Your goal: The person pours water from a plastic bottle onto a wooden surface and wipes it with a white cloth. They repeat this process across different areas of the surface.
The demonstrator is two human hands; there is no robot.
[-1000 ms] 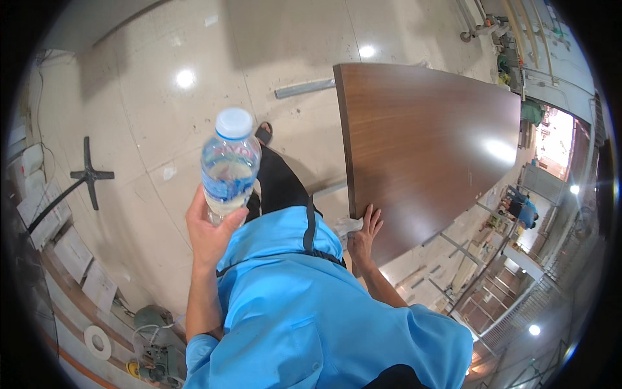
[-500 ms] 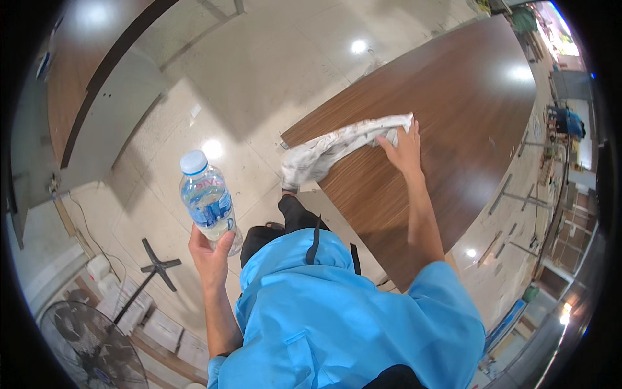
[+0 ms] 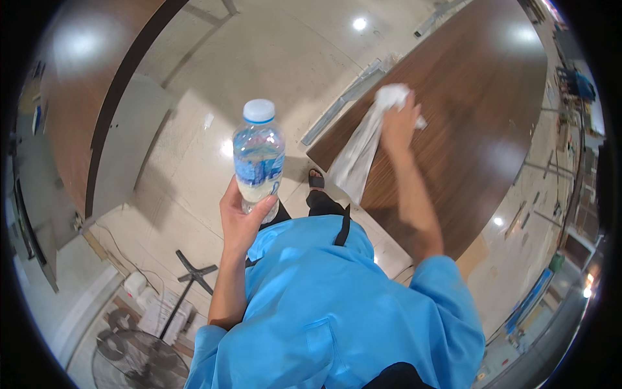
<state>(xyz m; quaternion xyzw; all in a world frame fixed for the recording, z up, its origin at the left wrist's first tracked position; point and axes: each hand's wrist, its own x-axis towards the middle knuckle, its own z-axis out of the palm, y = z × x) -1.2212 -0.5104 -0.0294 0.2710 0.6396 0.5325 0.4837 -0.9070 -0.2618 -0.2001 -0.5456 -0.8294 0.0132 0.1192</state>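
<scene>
My left hand (image 3: 243, 217) is wrapped round the lower part of a clear plastic bottle (image 3: 259, 152). The bottle stands upright, with a white cap, a blue label and liquid inside. Over on the right, my right hand (image 3: 400, 126) grips a white cloth (image 3: 359, 155) against a dark brown wood-grain panel (image 3: 466, 110). Part of the cloth is bunched under and around the fingers, and a long tail of it trails toward the panel's near left edge. Motion blurs this hand a little, and the cloth hides some fingertips.
Another brown-topped piece with a dark edge (image 3: 107, 136) rises at the left. A standing fan (image 3: 139, 360) is at the lower left, near a cable on the tiled floor (image 3: 272, 65). Metal bars (image 3: 343, 100) lie beside the panel. Far right, a person in blue (image 3: 576, 84) is visible.
My right hand has moved farther across the panel, and the cloth, stretched leftward before, now bunches at the hand and trails back toward me. The bottle has shifted right and up in view.
</scene>
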